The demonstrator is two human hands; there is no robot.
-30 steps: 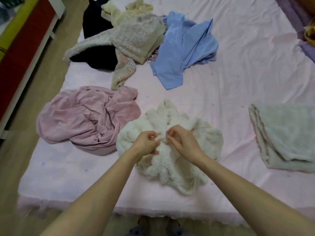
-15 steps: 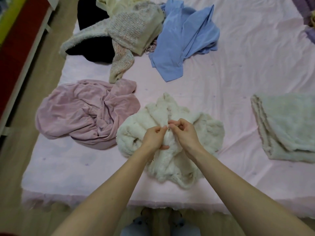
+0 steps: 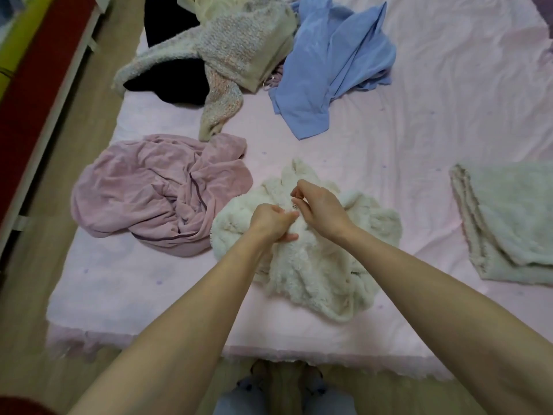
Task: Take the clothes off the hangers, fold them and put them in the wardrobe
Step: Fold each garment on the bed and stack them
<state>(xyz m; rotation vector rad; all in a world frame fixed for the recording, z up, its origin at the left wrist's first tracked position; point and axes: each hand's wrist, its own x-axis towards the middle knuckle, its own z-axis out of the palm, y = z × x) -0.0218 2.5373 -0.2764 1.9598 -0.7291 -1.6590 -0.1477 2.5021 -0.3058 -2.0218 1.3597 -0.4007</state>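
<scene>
- Cream fluffy garment (image 3: pixel 317 265): lies crumpled on the pink bed sheet (image 3: pixel 419 145), near the bed's front edge. Its shape cannot be read; the folds hide sleeves and hem.
- Left hand (image 3: pixel 270 221): fingers curled, pinching a tuft of the cream fluffy garment at its upper middle. The fingertips are partly buried in the pile.
- Right hand (image 3: pixel 321 209): fingers curled just beside the left hand, pinching something at the same spot. A small metallic item (image 3: pixel 294 206) shows at its fingertips; too small to identify.
- Mauve garment (image 3: pixel 155 193): bunched, left of the cream fluffy garment, edges touching or nearly so; cannot tell which.
- Pale folded textile (image 3: pixel 508 223): well to the right of the cream fluffy garment, cut off by the frame edge.
- Blue garment (image 3: pixel 329 67): beyond the cream fluffy garment, spread loosely.
- Speckled knit sweater (image 3: pixel 236 55): beyond and left of it, draped over a black garment (image 3: pixel 167 67) that is mostly hidden. A yellowish piece (image 3: pixel 203 4) behind it is cut off at the top.
- A metal ring (image 3: pixel 267 82) peeks out between the sweater and the blue garment; unclear what it is.
- Feet (image 3: pixel 287 384), blurred, below the bed's front edge.
</scene>
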